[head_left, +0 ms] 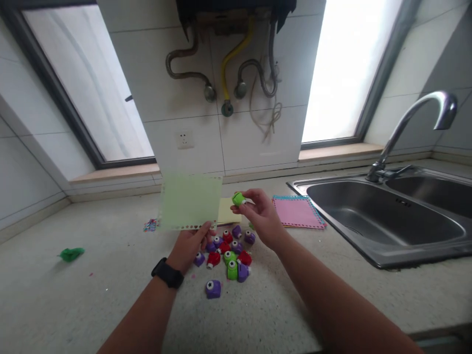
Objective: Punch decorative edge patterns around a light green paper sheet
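Pinching a green punch (238, 198), the right hand's (260, 216) grip sits beside the left hand's (191, 243) clamped green card (190, 201).

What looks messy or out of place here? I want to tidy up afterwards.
Small bits of colored paper lie scattered on the counter left of the green sheet, and a crumpled green scrap sits alone far left. The little punches lie in a loose heap, some tipped over.

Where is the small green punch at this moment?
In the head view, the green punch is pinched in the right hand, above the pile of punches, beside the green paper.
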Demonstrator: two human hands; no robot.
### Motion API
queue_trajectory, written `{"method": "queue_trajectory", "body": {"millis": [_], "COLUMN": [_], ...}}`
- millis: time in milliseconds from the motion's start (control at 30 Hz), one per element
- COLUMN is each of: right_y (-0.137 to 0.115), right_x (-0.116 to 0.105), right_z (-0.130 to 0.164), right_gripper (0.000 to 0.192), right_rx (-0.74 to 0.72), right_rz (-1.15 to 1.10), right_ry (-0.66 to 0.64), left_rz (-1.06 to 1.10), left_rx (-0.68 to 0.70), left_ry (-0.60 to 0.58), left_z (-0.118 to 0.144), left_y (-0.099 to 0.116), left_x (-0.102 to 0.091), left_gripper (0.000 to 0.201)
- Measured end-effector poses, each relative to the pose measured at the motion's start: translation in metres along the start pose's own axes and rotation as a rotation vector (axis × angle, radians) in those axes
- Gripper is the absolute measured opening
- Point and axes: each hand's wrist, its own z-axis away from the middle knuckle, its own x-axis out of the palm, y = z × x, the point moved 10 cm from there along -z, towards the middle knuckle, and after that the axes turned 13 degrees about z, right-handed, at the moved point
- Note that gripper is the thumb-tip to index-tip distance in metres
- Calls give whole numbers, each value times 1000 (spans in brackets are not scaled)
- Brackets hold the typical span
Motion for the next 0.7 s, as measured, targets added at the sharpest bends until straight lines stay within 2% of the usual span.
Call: {"method": "queue_trajectory", "body": {"millis": [233,400,700], "right_y": [-4,-3,2], "right_x": [9,14,19], "right_z": [7,11,12], "right_gripper": [47,41,40], "right_rx": [-32,-53,-27], "right_rz": [30,177,151], "right_ry": [-40,-59,-83], "left_rz": [-128,-190,-251], "left_rx": [13,9,10], "left_ry": [-34,-37,-50], "left_z": [5,6,5], "left_y": [1,2,-2], "left_x": [4,3,0], "left_gripper": [53,53,51]}}
